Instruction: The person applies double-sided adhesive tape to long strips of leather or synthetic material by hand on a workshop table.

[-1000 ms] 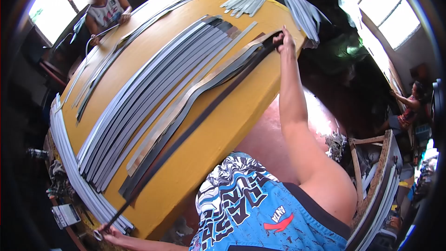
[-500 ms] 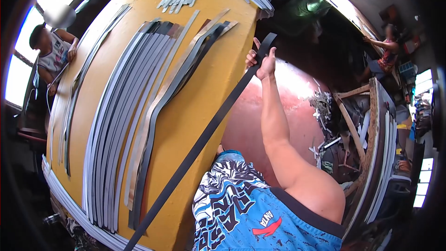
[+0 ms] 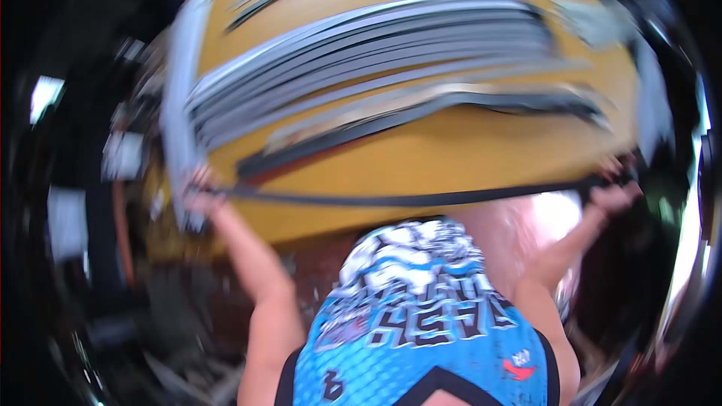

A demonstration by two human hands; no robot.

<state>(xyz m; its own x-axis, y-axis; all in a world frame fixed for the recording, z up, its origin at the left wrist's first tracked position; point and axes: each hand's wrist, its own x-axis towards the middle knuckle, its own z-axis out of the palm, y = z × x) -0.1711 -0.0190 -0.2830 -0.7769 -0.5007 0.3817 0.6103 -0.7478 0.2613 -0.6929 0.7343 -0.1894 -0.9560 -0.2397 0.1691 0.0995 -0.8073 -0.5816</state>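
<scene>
- Dark strap (image 3: 398, 201) spans hand to hand, long axis running left to right across the front of the body, near level, slight sag in the middle
- Left hand (image 3: 203, 186) has the left end pinched in curled fingers, blurred, exact finger placing can't tell
- Right hand (image 3: 615, 189) has the right end between thumb and bent fingers, also blurred, how tight can't tell
- From left fingers the strap lies to the right, from right fingers to the left; each hand at its own end, neither nearer the middle
- Strap passes in front of the shirt (image 3: 421, 316), seen across the near side of the table (image 3: 451, 158); touching or just above it, can't tell
- Table yellow, wide; near part bare between strap and the loose dark strip (image 3: 353, 128)
- Beyond that, a row of grey strips (image 3: 361, 45) side by side, roughly same direction as strap
- Pale bundle (image 3: 184, 90) along left edge, just beside left hand
- Pale strips (image 3: 598, 22) at far right corner
- Reddish floor (image 3: 519, 233) below right forearm, bright glare there
- Room edges dark, smeared, clutter on the left unreadable
</scene>
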